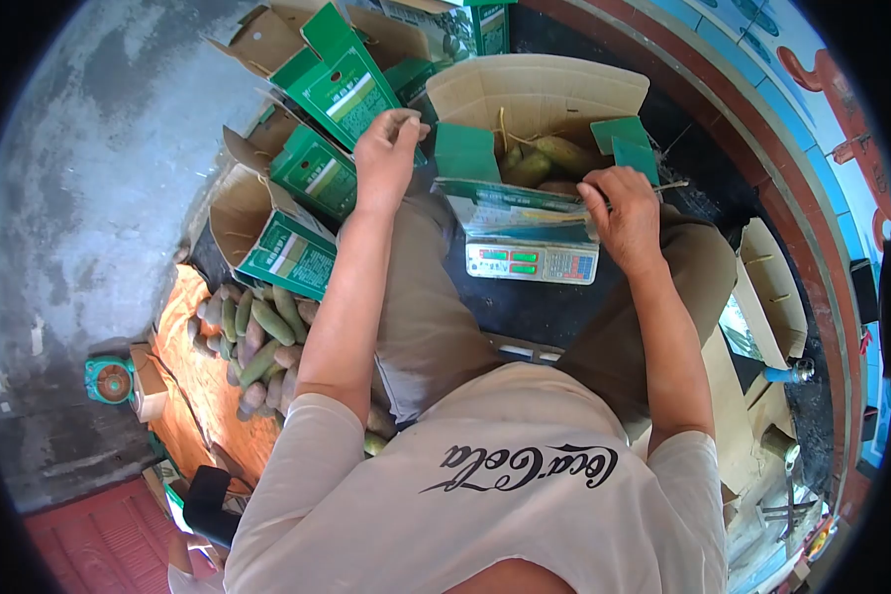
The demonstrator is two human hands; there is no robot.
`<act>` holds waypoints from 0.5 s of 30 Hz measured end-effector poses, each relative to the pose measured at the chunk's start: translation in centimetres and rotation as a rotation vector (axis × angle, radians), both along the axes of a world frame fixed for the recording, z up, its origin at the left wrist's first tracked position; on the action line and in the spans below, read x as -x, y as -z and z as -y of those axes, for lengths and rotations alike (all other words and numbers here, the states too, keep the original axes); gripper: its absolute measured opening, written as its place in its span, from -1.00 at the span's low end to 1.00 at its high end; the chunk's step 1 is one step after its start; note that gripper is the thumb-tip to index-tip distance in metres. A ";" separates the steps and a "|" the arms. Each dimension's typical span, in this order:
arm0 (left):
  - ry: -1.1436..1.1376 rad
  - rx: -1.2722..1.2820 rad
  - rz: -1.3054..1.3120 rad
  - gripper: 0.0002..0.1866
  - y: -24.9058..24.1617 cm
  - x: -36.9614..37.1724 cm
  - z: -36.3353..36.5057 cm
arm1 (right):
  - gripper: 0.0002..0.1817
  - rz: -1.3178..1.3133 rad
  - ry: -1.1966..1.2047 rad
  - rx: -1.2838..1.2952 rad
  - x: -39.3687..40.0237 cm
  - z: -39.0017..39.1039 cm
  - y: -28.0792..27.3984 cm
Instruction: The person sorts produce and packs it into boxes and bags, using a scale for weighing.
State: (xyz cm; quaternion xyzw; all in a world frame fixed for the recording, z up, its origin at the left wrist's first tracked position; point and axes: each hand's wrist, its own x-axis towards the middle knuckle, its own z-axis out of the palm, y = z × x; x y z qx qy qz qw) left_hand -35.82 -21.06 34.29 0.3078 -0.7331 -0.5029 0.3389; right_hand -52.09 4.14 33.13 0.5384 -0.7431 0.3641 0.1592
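Observation:
An open green and brown carton (540,89) stands in front of me, with several long green fruits (554,156) inside. Its near flap leans over a white digital scale (531,262) whose display is lit green. My right hand (624,213) is at the near right corner of the carton, its fingers curled at the flap's edge. At the left, my left hand (390,148) is raised beside the carton, in front of another green box, its fingertips bent together; whether anything thin is between them cannot be made out.
More open green cartons (312,168) stand at the left. Below them, many green and brown fruits (257,337) lie piled on an orange sheet (183,396). A small green fan-like object (109,380) is at the far left. Another open carton (770,287) stands at the right.

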 end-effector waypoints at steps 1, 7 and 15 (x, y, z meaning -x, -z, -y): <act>-0.004 0.001 0.001 -0.78 0.1 -0.1 0.1 | -0.85 -0.002 0.023 0.014 0.0 0.0 0.1; -0.039 0.018 0.002 -0.78 -0.3 -0.2 0.0 | -0.86 0.005 0.072 0.037 0.1 -0.1 0.3; -0.054 0.060 0.018 -0.73 -0.2 -0.1 0.0 | -0.86 0.008 0.082 0.052 0.2 -0.2 0.6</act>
